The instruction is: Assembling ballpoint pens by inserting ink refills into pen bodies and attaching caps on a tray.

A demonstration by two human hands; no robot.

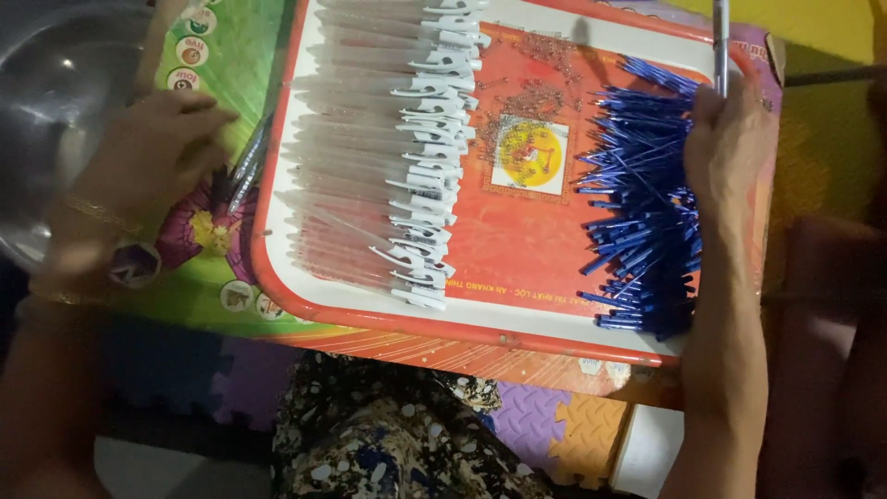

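Note:
A red and white tray [480, 319] lies in front of me. On its left side sits a row of clear pen barrels with white clips [388, 157]. A heap of blue pen refills [642, 212] covers its right side. My right hand [730, 148] rests on that heap and holds a pen [721, 42] upright, its shaft pointing away from me. My left hand [152, 152] lies with curled fingers on a green printed mat [199, 277], left of the tray, beside a finished clear pen [248, 166]. Small metal springs [536, 79] lie scattered at the tray's far middle.
A clear plastic bowl [55, 83] stands at the far left. Coloured foam floor tiles [554, 420] show below the tray. My patterned clothing [388, 434] fills the lower middle. A yellow surface [813, 28] lies at the upper right.

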